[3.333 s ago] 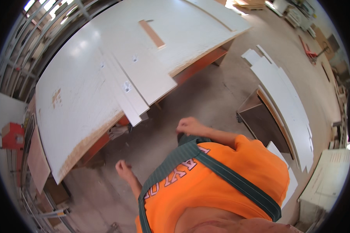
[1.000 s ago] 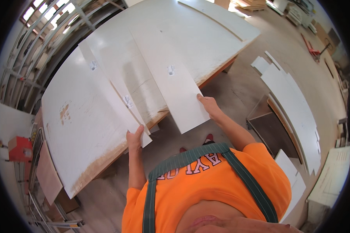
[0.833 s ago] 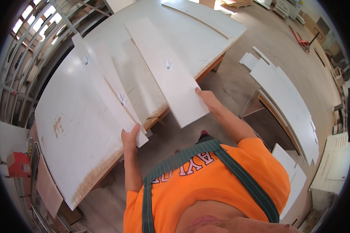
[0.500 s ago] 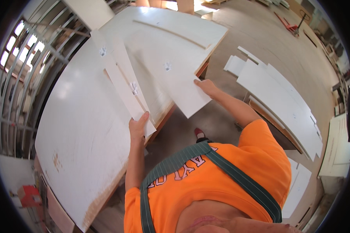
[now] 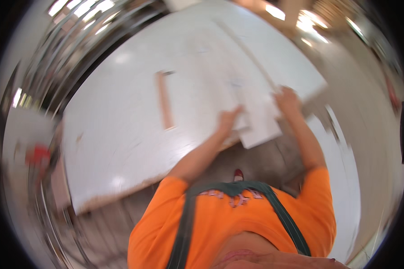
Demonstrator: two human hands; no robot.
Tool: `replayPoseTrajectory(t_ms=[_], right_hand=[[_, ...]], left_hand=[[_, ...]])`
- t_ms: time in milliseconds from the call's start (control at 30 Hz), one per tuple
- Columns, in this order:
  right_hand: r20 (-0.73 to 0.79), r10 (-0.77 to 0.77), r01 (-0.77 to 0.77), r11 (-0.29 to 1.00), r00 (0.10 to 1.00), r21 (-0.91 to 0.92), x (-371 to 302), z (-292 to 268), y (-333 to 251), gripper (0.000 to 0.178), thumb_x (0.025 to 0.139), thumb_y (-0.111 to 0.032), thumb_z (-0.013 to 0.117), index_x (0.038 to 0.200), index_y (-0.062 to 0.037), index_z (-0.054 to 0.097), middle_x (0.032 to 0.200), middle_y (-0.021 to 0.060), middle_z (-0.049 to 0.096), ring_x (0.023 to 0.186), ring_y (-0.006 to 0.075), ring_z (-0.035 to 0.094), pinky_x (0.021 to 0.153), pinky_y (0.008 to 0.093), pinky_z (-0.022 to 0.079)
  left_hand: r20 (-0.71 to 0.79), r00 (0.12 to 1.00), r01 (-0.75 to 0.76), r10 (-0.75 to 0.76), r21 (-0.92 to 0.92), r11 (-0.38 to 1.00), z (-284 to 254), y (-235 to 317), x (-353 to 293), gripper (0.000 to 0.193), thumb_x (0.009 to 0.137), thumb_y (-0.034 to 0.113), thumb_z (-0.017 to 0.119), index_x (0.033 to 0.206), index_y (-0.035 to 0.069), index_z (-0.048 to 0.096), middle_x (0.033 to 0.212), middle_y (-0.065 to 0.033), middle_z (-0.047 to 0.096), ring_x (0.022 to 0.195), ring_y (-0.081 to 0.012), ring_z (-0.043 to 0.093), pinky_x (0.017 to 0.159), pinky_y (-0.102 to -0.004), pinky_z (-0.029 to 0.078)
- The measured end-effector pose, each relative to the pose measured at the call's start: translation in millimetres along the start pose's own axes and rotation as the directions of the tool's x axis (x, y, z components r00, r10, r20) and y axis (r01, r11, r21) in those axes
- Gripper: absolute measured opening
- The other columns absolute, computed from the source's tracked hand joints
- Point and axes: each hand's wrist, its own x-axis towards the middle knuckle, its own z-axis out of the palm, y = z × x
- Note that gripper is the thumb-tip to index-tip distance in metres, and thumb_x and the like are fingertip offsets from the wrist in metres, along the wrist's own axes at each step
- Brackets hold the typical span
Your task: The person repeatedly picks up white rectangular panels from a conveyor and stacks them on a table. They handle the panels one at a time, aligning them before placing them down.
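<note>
My left hand (image 5: 230, 120) is closed on the near end of a narrow white panel (image 5: 241, 123). That panel lies over or right against the left side of a wider white panel (image 5: 261, 133); the blur hides which. At the wider panel's right edge my right hand (image 5: 287, 101) is closed, with its fingers smeared by motion. The wider panel's near end sticks out past the front edge of a large white-topped table (image 5: 116, 148). To the left of the panels, a short reddish-brown wooden strip (image 5: 164, 101) rests on the tabletop.
A long thin strip (image 5: 249, 51) runs along the table's far right part. More white panels (image 5: 341, 166) are stacked to my right. Metal racks (image 5: 94, 49) stand behind the table at the far left. A red object (image 5: 38, 154) is at the left.
My view has turned, and the scene is more blurred. My left hand has brought the narrow panel rightward to the wider one. The wooden strip it partly covered now lies uncovered.
</note>
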Motion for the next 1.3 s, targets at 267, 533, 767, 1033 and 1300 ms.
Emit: replayPoseTrajectory(t_ms=[267, 533, 767, 1033, 1300], right_hand=[[0.194, -0.074, 0.007, 0.946, 0.978, 0.324, 45, 26, -15, 0.055, 0.089, -0.041, 0.06, 0.124, 0.0005, 0.055, 0.12, 0.0236, 0.057, 0.112, 0.04, 0.053, 0.095, 0.0459, 0.043], [0.279, -0.05, 0.027, 0.996, 0.959, 0.084, 75, 48, -84, 0.051, 0.09, -0.042, 0.056, 0.128, -0.0084, 0.054, 0.122, 0.0233, 0.055, 0.112, 0.0409, 0.054, 0.093, 0.0484, 0.045], [0.198, 0.074, -0.07, 0.997, 0.977, -0.026, 90, 12, -113, 0.052, 0.088, -0.037, 0.059, 0.13, -0.008, 0.052, 0.129, 0.0208, 0.053, 0.116, 0.0394, 0.053, 0.096, 0.049, 0.044], [-0.059, -0.34, 0.345, 0.914, 0.939, 0.214, 49, -15, -286, 0.051, 0.087, -0.03, 0.063, 0.125, 0.002, 0.053, 0.126, 0.0236, 0.053, 0.121, 0.0374, 0.049, 0.101, 0.0457, 0.041], [-0.061, -0.774, 0.677, 0.509, 0.631, 0.531, -61, -8, -589, 0.046, 0.084, -0.021, 0.066, 0.121, 0.0036, 0.055, 0.126, 0.0249, 0.052, 0.122, 0.0391, 0.045, 0.104, 0.0444, 0.036]], left_hand=[[0.052, 0.997, -0.083, 0.065, 0.683, 0.726, -8, 40, 31, 0.065, 0.088, 0.06, 0.042, 0.072, 0.005, 0.073, 0.072, -0.0121, 0.068, 0.073, -0.0285, 0.066, 0.071, -0.0429, 0.052], [0.172, 0.942, -0.33, 0.287, 0.626, 0.707, -60, -12, -20, 0.048, 0.083, 0.05, 0.058, 0.079, 0.003, 0.068, 0.079, -0.0178, 0.067, 0.077, -0.0378, 0.064, 0.07, -0.0467, 0.049], [-0.296, 0.889, -0.19, 0.35, 0.456, 0.869, -177, -94, -192, 0.038, 0.086, 0.041, 0.057, 0.085, 0.003, 0.062, 0.078, -0.018, 0.065, 0.078, -0.0369, 0.062, 0.071, -0.0446, 0.047], [-0.82, 0.569, -0.015, -0.063, -0.086, 0.996, -275, -209, -406, 0.026, 0.092, 0.026, 0.05, 0.091, 0.002, 0.058, 0.077, -0.0124, 0.066, 0.064, -0.0227, 0.065, 0.062, -0.0351, 0.051], [-0.886, 0.193, -0.128, -0.422, -0.45, 0.884, -311, -326, -555, 0.023, 0.091, 0.023, 0.048, 0.093, 0.001, 0.056, 0.072, -0.0103, 0.064, 0.059, -0.0191, 0.063, 0.06, -0.0329, 0.05]])
